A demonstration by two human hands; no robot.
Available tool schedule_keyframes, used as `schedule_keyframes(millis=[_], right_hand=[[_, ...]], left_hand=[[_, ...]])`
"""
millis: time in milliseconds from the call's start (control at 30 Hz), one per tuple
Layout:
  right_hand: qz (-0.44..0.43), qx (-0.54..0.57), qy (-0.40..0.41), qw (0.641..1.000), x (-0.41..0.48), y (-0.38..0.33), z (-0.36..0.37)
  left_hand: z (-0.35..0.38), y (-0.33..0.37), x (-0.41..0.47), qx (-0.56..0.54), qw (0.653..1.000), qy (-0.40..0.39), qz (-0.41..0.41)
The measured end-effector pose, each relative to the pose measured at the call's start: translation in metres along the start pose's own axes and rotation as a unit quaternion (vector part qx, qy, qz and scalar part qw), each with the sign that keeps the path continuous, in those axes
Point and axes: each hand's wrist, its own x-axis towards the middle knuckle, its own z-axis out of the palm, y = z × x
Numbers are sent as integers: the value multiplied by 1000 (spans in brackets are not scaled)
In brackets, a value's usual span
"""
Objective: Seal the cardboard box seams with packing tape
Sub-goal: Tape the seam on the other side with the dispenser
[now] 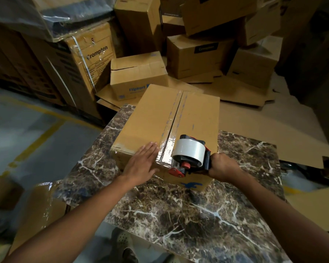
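A closed cardboard box (pixel 165 130) sits on a marble-patterned table (pixel 198 215), its top flaps meeting in a centre seam (pixel 176 118) that runs away from the person. What it holds cannot be seen — the flaps are down. A short strip of glossy clear tape (pixel 166 149) covers the near end of that seam and folds over the front edge; older tape marks show farther along.

The left hand (pixel 142 164) lies flat on the box top just left of the seam, fingers straight and together, pressing beside the fresh tape. The right hand (pixel 223 167) is curled round the handle of a red-and-black tape dispenser (pixel 190 156), which rests at the near edge of the box with its clear roll uppermost.

Behind the table stand more cardboard boxes (pixel 198 57) (one printed Flipkart (pixel 139 78), one Crompton (pixel 87 59)), all closed or partly so, with flattened cardboard sheets (pixel 254 114) spread on the floor.
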Motion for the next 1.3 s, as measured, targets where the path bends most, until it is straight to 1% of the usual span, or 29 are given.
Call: schedule_keyframes(millis=[133,200,300,367,500,633,700,800,833,967,1067,1200,1300], right_hand=[[-6,-1,4,1000,-1,-1,-2],[-7,-5,5,1000,-3,0,-1],[-13,-8,4,1000,-6,7,-2],[-13,-5,0,1000,-13,19,-6],[8,-18,3,1000,-34,55,-12],[32,-43,12,998,-39,61,-12],[41,-44,6,998,-37,57,-15],[46,-56,-1,997,-36,56,-21],[46,-57,2,997,-37,56,-21],[41,-48,10,998,-40,64,-19],[54,-39,23,998,-48,80,-24],[71,-47,2,996,-61,101,-26],[81,-50,-1,995,-65,101,-20]], left_hand=[[-4,36,12,-53,996,7,65],[-3,41,16,-77,995,20,67],[1,37,16,-65,995,34,73],[2,36,17,-61,995,31,71],[4,41,19,-15,998,-2,62],[3,60,18,17,1000,-9,20],[0,79,22,5,1000,-12,19],[-2,108,32,-18,997,-8,73],[-3,113,34,-28,996,-3,80],[0,116,39,-53,995,7,85],[-1,118,45,-7,996,8,87],[1,118,39,-16,997,3,71],[2,123,34,-28,998,-8,49]])
